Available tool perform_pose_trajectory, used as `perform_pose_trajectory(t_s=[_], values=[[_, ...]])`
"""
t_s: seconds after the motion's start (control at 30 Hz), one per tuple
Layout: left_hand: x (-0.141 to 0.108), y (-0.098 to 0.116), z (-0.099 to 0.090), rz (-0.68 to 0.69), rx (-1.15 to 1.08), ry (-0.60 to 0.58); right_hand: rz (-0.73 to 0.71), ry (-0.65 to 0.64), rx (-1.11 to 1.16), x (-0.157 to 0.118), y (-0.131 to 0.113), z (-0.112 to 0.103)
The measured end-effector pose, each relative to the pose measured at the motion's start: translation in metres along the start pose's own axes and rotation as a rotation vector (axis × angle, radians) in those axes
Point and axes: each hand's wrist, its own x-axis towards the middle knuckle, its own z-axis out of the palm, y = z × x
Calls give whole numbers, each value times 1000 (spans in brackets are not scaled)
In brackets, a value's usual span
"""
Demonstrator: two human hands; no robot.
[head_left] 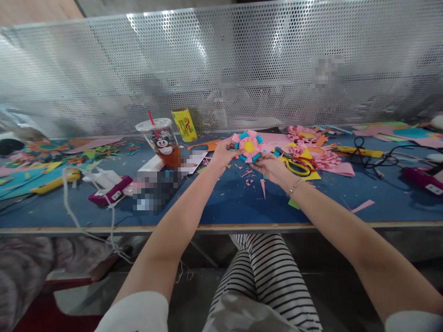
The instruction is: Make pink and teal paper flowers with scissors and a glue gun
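Paper flower (249, 146) being held between two hands
Above the worktop (221, 210), near yellow-handled scissors (302, 174), the paper flower is being steadied at its edges by the left hand (226, 153) and right hand (272, 168), each grip narrow around it; light, even pressure is seemingly being called for, sparing the folded petals.

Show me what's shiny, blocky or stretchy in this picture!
In the head view, white glare streaks the metal screen; blocky squares hide a patch beside the purple power strip; the left arm and right arm look stretched; the paper flower looks fairly clear.
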Motion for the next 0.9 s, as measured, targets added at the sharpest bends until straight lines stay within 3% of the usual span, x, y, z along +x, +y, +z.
perform_pose_trajectory(t_s=[0.9], values=[[1, 2, -3, 66, 19, 88, -17, -124, 43, -4, -4, -2]])
